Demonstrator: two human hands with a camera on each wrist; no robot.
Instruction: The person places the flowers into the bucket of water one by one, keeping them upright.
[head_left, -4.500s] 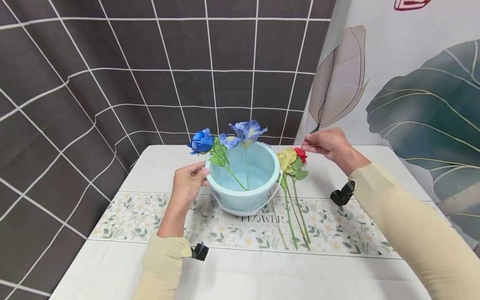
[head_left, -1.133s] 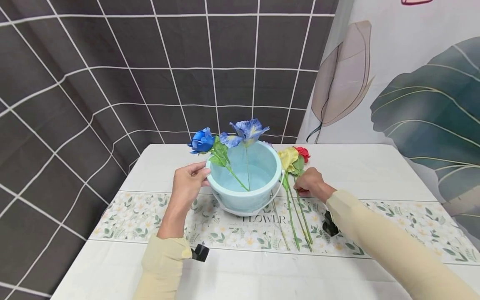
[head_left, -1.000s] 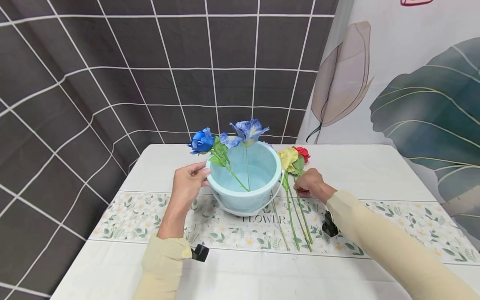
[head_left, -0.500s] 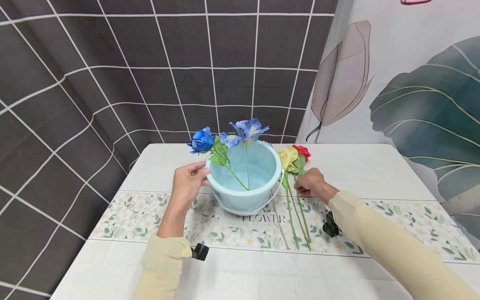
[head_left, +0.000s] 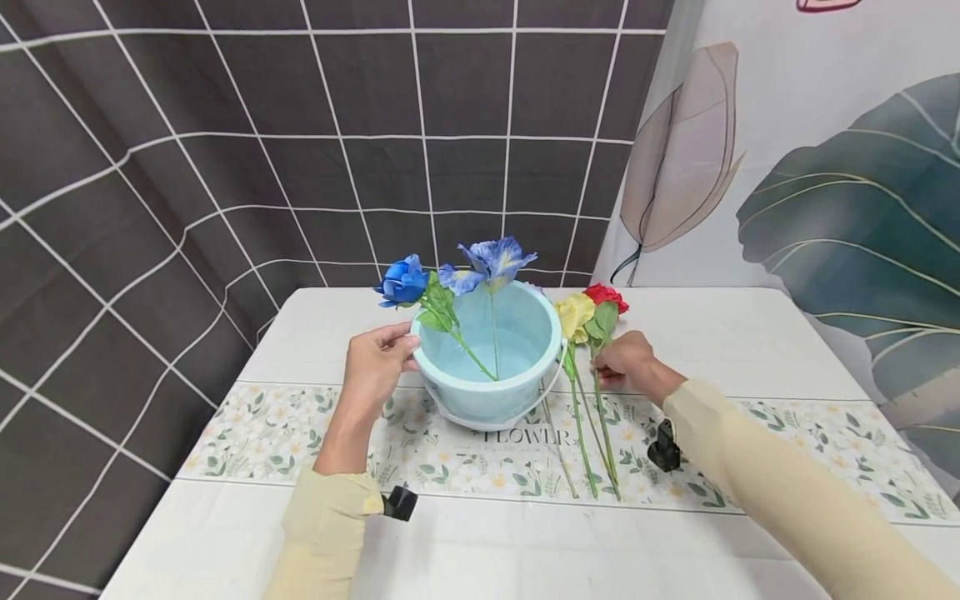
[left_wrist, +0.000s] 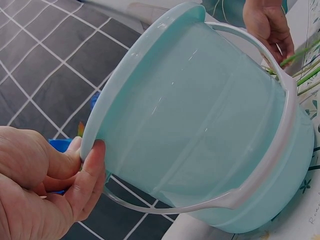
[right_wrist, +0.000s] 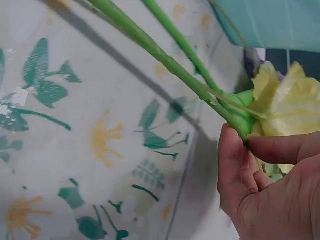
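A light blue bucket (head_left: 487, 404) stands mid-table, holding a blue rose (head_left: 403, 282) that leans left and a blue iris (head_left: 497, 260). My left hand (head_left: 375, 358) pinches the bucket's left rim between thumb and fingers, seen close in the left wrist view. To the right of the bucket, my right hand (head_left: 626, 362) pinches the red rose (head_left: 606, 296) by its green stem (right_wrist: 165, 60), just below the leaves. A yellow flower (head_left: 575, 317) lies against the rose's left side, its stem alongside. The red bloom is hidden from the right wrist camera.
Another thin stem (head_left: 558, 450) lies beside the bucket, its bloom mostly hidden behind it. The bucket's white handle (head_left: 553, 385) hangs down in front. A floral runner (head_left: 277, 433) crosses the white table (head_left: 465, 550). A dark checked curtain (head_left: 375, 167) hangs behind.
My right hand came down from the table's far right to the red rose's stem. In the last half second the rose has shifted slightly right and up. My left hand has stayed at the rim.
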